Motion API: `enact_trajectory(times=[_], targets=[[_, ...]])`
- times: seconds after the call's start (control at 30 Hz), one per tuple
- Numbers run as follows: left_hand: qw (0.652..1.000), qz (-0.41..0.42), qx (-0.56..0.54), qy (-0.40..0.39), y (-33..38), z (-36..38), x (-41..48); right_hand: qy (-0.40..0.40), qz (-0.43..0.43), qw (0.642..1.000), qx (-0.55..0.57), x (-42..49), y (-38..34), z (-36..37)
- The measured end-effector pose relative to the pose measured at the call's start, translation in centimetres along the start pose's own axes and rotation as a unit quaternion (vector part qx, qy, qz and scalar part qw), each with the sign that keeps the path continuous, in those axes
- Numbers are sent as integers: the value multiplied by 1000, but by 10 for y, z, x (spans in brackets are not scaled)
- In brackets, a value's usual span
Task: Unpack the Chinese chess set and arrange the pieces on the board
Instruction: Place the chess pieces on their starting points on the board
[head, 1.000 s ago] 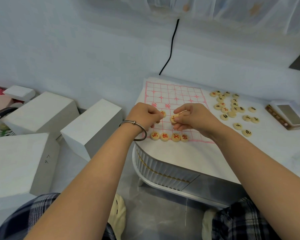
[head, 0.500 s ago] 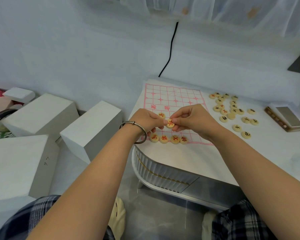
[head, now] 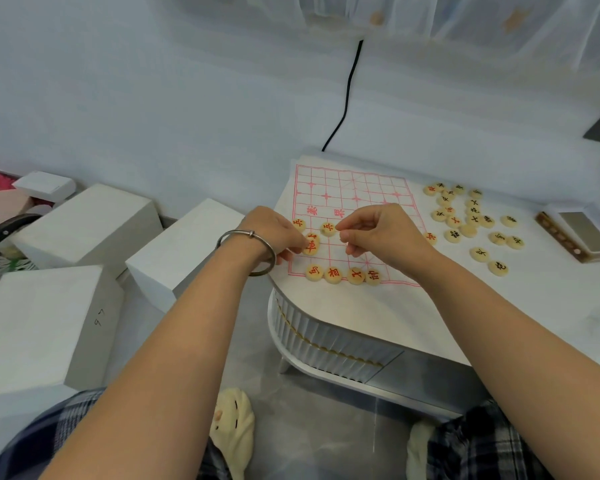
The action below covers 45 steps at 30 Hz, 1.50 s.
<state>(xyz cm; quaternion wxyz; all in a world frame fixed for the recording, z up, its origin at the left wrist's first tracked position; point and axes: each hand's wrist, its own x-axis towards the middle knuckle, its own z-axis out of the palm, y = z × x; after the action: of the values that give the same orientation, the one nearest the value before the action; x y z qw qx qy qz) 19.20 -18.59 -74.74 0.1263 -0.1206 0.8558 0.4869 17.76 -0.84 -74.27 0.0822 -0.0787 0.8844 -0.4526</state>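
At nine o'clock, well apart from the board (head: 357,188), stand white boxes (head: 84,223). My left hand (head: 274,233) curls over the board's left edge, pinching two red pieces (head: 310,244). At its three o'clock, my right hand (head: 381,237) presses thumb and forefinger together at the rim of a single red piece (head: 327,229) lying on the board; whether they grip or only touch it, I cannot tell. A row of four red pieces (head: 343,274) lines the near edge at six o'clock. Loose pieces (head: 471,220) lie scattered on the worktop (head: 534,306) at three o'clock.

Left hand (head: 274,233) grips red pieces (head: 310,244) at left of board (head: 361,188); right hand (head: 383,237) pinches single piece (head: 327,229) lying on the grid.
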Motion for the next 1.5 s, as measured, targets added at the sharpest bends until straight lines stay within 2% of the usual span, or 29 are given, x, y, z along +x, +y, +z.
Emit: enact_trajectory(times=[0.2,0.4,0.53,0.83,0.93,1.2,1.33,1.5], targets=[[998,-63,6,-30,-14,-9,-2,3,2,1000,-22,1,4,14],[994,-86,38,-64,-15,-4,-2,10,-5,998,-60,3,6,22],[993,-84,54,-59,-16,-2,2,18,-2,998,-59,3,9,21],[991,-43,126,-33,-17,2,7,19,6,998,-56,3,13,20],[988,-2,151,3,-14,2,7,21,4,998,-54,3,14,18],[981,100,132,97,25,21,6,53,3,998,-33,-1,21,0],[977,142,121,103,57,51,14,88,0,996,-33,-3,32,-21],[962,170,181,114,86,91,32,163,14,987,-13,0,51,-48]])
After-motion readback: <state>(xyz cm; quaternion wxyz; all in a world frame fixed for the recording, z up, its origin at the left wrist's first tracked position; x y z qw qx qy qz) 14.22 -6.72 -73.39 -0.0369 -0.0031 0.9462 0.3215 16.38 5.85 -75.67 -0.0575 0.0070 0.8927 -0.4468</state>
